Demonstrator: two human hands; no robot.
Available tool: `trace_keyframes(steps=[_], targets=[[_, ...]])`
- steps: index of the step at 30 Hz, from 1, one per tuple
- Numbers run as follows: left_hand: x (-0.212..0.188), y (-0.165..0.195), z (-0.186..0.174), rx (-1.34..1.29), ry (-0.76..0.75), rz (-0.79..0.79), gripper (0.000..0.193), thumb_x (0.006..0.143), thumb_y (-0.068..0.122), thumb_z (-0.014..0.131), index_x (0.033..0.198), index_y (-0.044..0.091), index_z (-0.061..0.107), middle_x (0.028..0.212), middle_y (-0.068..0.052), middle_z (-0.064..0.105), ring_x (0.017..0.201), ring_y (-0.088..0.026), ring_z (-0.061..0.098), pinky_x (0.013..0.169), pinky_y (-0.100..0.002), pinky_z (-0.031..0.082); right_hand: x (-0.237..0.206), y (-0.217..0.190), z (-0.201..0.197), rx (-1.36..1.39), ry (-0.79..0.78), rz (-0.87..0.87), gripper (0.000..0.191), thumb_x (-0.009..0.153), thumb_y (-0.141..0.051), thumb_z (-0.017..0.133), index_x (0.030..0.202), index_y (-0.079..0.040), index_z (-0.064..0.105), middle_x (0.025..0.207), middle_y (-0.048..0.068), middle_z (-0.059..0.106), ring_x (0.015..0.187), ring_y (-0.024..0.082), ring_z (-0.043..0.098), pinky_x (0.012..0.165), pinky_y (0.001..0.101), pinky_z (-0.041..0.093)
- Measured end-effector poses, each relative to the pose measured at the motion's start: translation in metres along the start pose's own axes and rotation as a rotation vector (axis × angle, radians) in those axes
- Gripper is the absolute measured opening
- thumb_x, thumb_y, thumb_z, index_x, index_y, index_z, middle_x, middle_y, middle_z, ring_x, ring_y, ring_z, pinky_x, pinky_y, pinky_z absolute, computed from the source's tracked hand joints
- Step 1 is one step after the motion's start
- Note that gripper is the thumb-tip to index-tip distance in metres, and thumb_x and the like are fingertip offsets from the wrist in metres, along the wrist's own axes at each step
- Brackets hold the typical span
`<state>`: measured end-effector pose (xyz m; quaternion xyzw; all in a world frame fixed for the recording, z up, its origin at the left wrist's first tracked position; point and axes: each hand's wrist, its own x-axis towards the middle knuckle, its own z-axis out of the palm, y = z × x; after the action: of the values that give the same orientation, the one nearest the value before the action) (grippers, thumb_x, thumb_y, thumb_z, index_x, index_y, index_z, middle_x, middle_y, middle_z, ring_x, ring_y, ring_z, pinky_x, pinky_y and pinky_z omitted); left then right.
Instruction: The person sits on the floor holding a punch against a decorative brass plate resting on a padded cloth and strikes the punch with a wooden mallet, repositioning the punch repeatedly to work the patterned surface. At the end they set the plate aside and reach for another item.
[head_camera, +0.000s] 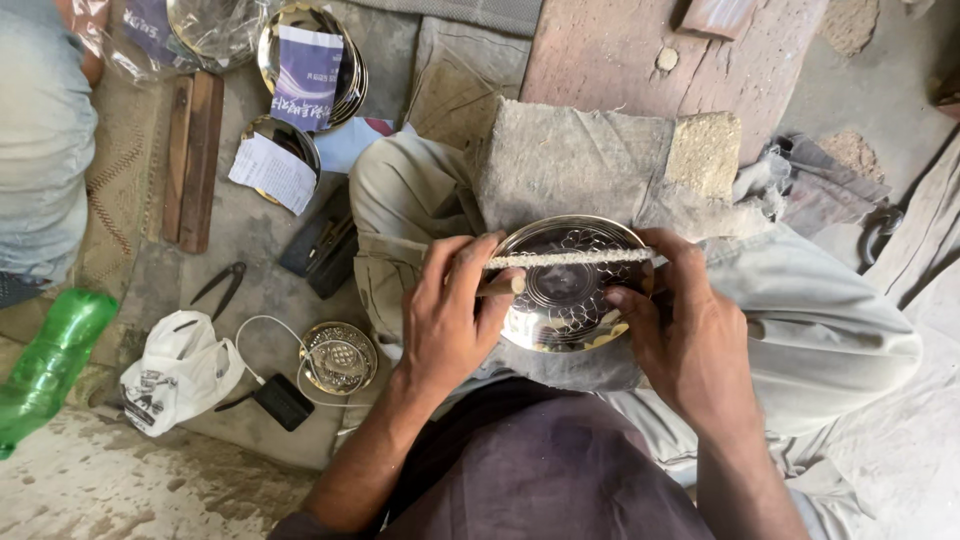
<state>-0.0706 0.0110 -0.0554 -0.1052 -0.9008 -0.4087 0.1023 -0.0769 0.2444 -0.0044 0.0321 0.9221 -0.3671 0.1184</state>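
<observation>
I see a round, shiny metal plate (565, 290) propped on a rough grey cloth-wrapped block (580, 165) over my lap, its polished face carrying engraved scale-like patterns and concentric rings. A long, thin, pale rough-textured file (570, 258) lies across the upper part of the plate, its long axis running nearly level from left to right. My left hand (450, 310) is curled around the file's wooden handle end at the plate's left rim, fingers closed on it. My right hand (680, 325) pinches the file's far tip between thumb and fingers at the plate's right rim, also touching the plate edge.

Open room is tight: the block backs the plate above, my knees flank it. On the floor to the left sit a smaller engraved dish (340, 357), black pliers (222, 288), a white crumpled bag (180, 372), a green plastic bottle (52, 362), and stacked shiny plates with paper slips (310, 62). Another person's light sleeve (40, 140) sits at the far left.
</observation>
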Motion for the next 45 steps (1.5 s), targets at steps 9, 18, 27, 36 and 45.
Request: trace_keyframes(steps=[9,18,27,36,45], targets=[[0.004,0.031,-0.056,0.046,0.108,-0.207,0.033,0.100,0.025,0.072,0.126,0.005,0.064,0.120,-0.015,0.059,0.101,-0.027,0.066,0.070,-0.035,0.059,-0.032,0.043,-0.017,0.141,0.438,0.057,0.027,0.114,-0.012,0.061,0.138,-0.001,0.057,0.097,0.014,0.072,0.086,0.021,0.069,0.081,0.0302,0.055],[-0.043,0.058,-0.085,-0.148,0.133,-0.166,0.020,0.102,0.017,0.067,0.114,0.001,0.065,0.106,-0.011,0.076,0.091,-0.020,0.077,0.074,-0.033,0.063,-0.064,0.092,0.069,-0.009,-0.114,0.226,0.041,0.097,-0.030,0.058,0.132,-0.009,0.066,0.131,0.022,0.070,0.127,0.039,0.062,0.101,0.0475,0.052],[-0.068,0.075,-0.087,-0.376,0.077,-0.249,0.018,0.102,0.016,0.069,0.102,0.001,0.059,0.093,-0.009,0.073,0.080,-0.018,0.079,0.066,-0.029,0.066,-0.083,0.021,0.094,0.352,0.006,-0.142,0.063,0.085,-0.022,0.075,0.141,-0.004,0.052,0.143,0.018,0.054,0.133,0.035,0.050,0.111,0.0499,0.039],[-0.062,0.065,-0.086,-0.255,-0.045,-0.434,0.029,0.091,0.021,0.079,0.099,0.000,0.062,0.081,-0.008,0.075,0.069,-0.017,0.078,0.061,-0.029,0.064,-0.129,0.124,0.044,1.133,-0.184,0.618,0.044,0.097,-0.008,0.056,0.140,0.001,0.052,0.122,0.016,0.065,0.113,0.024,0.064,0.095,0.0380,0.052],[-0.034,0.064,-0.040,-0.405,-0.071,-0.308,0.035,0.094,0.013,0.075,0.123,-0.001,0.061,0.098,-0.008,0.072,0.088,-0.015,0.078,0.068,-0.026,0.068,-0.214,0.205,-0.082,0.568,0.193,0.208,0.068,0.084,-0.010,0.077,0.143,0.005,0.047,0.102,0.022,0.073,0.094,0.030,0.076,0.090,0.0431,0.060]])
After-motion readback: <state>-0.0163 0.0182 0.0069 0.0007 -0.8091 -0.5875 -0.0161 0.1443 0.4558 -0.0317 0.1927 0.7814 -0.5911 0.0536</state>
